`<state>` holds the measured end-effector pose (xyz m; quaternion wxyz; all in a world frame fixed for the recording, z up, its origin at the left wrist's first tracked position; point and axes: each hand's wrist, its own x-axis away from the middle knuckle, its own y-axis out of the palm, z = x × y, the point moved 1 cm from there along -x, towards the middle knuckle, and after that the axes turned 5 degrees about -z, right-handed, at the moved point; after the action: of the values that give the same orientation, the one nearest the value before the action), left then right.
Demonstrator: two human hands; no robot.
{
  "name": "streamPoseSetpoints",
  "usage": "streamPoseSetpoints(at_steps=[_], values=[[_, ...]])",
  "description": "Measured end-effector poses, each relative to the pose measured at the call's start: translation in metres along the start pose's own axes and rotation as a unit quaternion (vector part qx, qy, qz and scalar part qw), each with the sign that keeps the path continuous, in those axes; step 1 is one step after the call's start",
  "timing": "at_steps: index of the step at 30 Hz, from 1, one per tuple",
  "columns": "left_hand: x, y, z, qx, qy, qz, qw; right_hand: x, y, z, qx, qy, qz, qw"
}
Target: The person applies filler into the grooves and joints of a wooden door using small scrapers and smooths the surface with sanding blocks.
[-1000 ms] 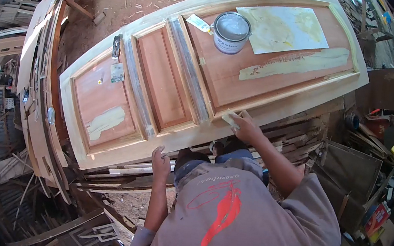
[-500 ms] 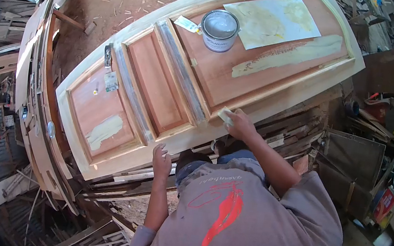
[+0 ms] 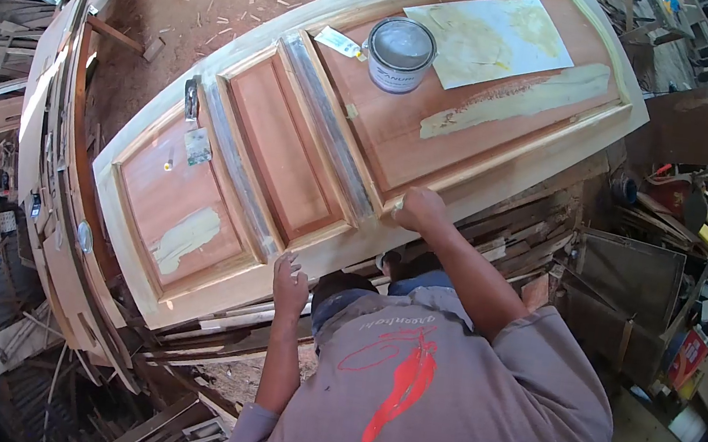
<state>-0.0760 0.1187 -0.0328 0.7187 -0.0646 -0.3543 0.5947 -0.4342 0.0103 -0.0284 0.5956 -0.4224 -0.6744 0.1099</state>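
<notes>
A wooden door (image 3: pixel 262 143) with an arched outline and recessed panels lies flat in front of me. My right hand (image 3: pixel 422 211) is closed on a pale yellow pad (image 3: pixel 394 209), pressed to the frame's near edge beside the large panel; the fingers cover most of the pad. My left hand (image 3: pixel 290 280) is at the near edge further left, fingers loosely bent and apart, holding nothing. On the large panel stands an open tin (image 3: pixel 399 60) with grey contents. Pale filler is smeared on the panels, in a long streak (image 3: pixel 519 102) and a patch (image 3: pixel 184 240).
A stained white sheet (image 3: pixel 493 39) lies beside the tin. A putty knife (image 3: pixel 198 146) and a dark-handled tool (image 3: pixel 191 102) rest on the left part. Stacked boards (image 3: pixel 58 185) stand at the left; wood offcuts and a metal box (image 3: pixel 624 285) are at the right.
My right hand has turned over the pad, which is now mostly hidden, and shifted slightly left and up along the frame edge. My left hand stays nearly in place.
</notes>
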Motion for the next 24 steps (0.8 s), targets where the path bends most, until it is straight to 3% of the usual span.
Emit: streamPoseSetpoints(at_steps=[3,6,9,17,24], values=[[-0.005,-0.009,0.001,0.002,0.006,-0.004,1.0,0.03,-0.023,-0.015,0.02,-0.001,-0.028,0.999],[-0.012,-0.015,-0.009,0.003,0.023,0.001,1.0,0.034,0.019,0.014,0.015,-0.114,0.113,0.987],[-0.013,-0.023,-0.014,0.007,0.023,-0.007,1.0,0.057,0.049,0.016,-0.067,-0.065,0.205,0.974],[-0.021,-0.031,-0.002,-0.035,0.048,-0.038,0.998,0.053,0.105,0.03,-0.058,-0.057,0.184,0.979],[-0.036,-0.032,0.003,-0.075,0.099,-0.054,0.991,0.061,0.052,0.008,-0.111,0.013,0.208,0.972]])
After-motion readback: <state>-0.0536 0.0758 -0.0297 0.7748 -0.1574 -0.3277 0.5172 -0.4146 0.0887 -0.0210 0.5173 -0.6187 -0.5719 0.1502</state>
